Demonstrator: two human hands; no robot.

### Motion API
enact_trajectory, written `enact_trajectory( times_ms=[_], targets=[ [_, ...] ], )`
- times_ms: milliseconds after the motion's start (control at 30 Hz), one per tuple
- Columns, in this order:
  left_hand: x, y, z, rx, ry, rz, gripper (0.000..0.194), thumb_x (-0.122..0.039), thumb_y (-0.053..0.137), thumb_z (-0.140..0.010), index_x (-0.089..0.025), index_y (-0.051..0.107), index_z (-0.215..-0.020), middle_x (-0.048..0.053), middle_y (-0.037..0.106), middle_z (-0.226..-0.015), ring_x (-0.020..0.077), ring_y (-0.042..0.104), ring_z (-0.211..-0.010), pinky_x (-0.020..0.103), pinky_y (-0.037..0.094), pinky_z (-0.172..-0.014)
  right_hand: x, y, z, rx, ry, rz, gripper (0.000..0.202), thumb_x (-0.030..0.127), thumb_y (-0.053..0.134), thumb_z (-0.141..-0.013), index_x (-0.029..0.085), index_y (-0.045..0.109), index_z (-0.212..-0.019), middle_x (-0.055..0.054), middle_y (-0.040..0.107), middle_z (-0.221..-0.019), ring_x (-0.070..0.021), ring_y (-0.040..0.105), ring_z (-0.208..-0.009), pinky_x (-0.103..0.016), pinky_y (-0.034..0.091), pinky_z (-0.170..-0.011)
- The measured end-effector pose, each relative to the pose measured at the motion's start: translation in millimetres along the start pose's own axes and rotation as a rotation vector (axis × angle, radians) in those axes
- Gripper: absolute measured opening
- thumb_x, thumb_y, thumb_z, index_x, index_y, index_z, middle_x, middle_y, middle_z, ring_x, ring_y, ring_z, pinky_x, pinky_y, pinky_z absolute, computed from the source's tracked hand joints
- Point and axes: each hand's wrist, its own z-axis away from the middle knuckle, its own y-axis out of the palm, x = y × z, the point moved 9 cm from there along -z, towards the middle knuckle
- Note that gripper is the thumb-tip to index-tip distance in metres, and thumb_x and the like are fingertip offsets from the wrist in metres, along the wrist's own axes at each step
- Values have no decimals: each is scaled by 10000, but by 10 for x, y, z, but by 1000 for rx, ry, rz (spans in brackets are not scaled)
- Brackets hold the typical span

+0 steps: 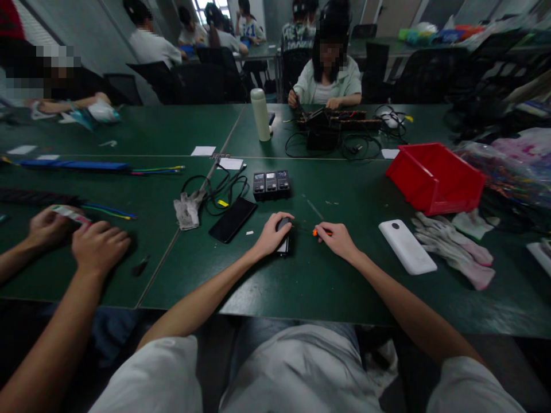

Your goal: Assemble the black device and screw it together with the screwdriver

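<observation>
On the green table (327,287), close in front of the person, sits a dark block (284,246) with a pale label, and the left hand (273,234) curls around it, grasping it from the side. Just to the right, apart from the block, the right hand (338,241) pinches a small orange tool (315,232), which does not touch the block. Work on the block seems under way rather than finished; how much is done cannot be told, as the fingers hide most of it. Beyond, three dark modules (271,184) stand in a row, neither hand on them; whether they are done or waiting does not show. A phone (233,220) lies left of the block, a red bin (458,198) well off to the right.
</observation>
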Motion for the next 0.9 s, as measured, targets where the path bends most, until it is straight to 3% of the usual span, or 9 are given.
enact_trajectory(
  times_ms=[900],
  targets=[
    [25,22,-4,6,-5,-6,224,-257,497,-882,-212,612,-1069,37,611,-1085,197,541,-1063,344,386,-1010,0,1,-4,13,2,15,375,391,427,-953,176,643,-734,-10,647,-612,-146,611,-596,-260,404,-631]
  ],
)
